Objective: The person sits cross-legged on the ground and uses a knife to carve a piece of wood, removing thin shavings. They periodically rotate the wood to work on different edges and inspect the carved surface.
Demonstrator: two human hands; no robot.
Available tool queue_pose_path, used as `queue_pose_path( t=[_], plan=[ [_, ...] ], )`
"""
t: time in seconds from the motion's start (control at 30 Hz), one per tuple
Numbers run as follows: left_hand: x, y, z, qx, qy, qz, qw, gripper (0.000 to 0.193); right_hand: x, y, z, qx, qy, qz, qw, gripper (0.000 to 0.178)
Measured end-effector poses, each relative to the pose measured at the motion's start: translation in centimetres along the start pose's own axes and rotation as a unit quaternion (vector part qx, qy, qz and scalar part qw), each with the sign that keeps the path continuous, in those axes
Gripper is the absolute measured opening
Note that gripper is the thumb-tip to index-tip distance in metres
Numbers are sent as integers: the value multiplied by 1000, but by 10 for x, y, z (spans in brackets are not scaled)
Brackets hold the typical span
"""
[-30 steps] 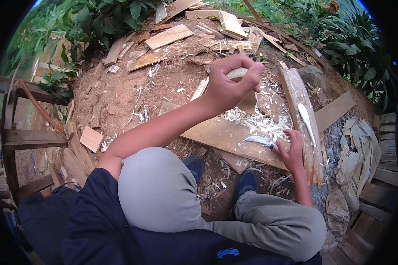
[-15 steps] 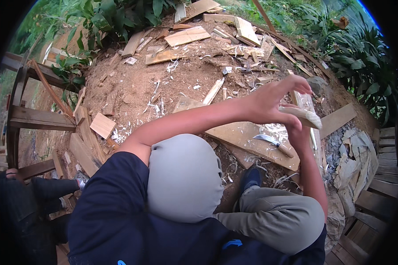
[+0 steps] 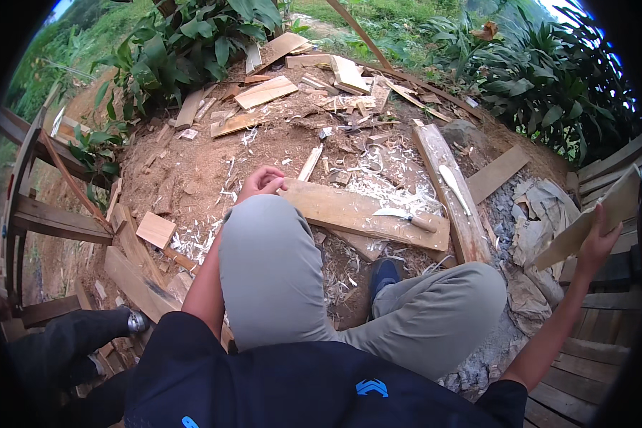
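Observation:
At the far right, my right hand grips a flat tan piece of wood, raised and tilted. My left hand is just beyond my left knee, near the left end of a wide board. Its fingers are loosely bent, with a gap by the thumb, and nothing shows in them. A curved-blade knife with a wooden handle lies on the wide board. To its right, a pale carved stick with a broader end rests on a long weathered plank.
Curly wood shavings are scattered around the boards. Offcuts are heaped farther out on the earth slope. A crumpled paper sack lies at right beside slatted planks. Another person's leg shows at lower left.
My hands were close together at a pale wood piece and have parted. The left has swung back to the left knee; the right has moved far right, holding the flat piece of wood.

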State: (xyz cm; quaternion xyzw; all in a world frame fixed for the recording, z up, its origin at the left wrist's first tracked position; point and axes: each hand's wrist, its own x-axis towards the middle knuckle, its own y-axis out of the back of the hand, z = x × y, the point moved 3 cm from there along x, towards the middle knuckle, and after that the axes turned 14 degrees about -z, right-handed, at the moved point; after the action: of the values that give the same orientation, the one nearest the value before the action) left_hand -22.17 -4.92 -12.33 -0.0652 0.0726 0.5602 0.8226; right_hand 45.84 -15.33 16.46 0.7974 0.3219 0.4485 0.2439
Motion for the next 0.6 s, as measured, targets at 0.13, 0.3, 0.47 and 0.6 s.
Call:
queue_pose_path(
  t=[0.13, 0.3, 0.47, 0.6],
  plan=[
    [-38, 19, -55, 5, -6, 134, 991, 18, -63, -14, 100, -73, -86, -51, 992, 62],
    [-75, 42, -54, 5, 9, 139, 990, 21, -151, -83, 247, -35, -162, -201, 965, 58],
    [-78, 54, -20, 13, 13, 81, 997, 23, -210, -123, 264, 39, -233, -300, 924, 53],
    [-85, 49, -20, 27, 10, 69, 997, 29, -192, -104, 288, -108, -238, -223, 939, 54]
  ],
)
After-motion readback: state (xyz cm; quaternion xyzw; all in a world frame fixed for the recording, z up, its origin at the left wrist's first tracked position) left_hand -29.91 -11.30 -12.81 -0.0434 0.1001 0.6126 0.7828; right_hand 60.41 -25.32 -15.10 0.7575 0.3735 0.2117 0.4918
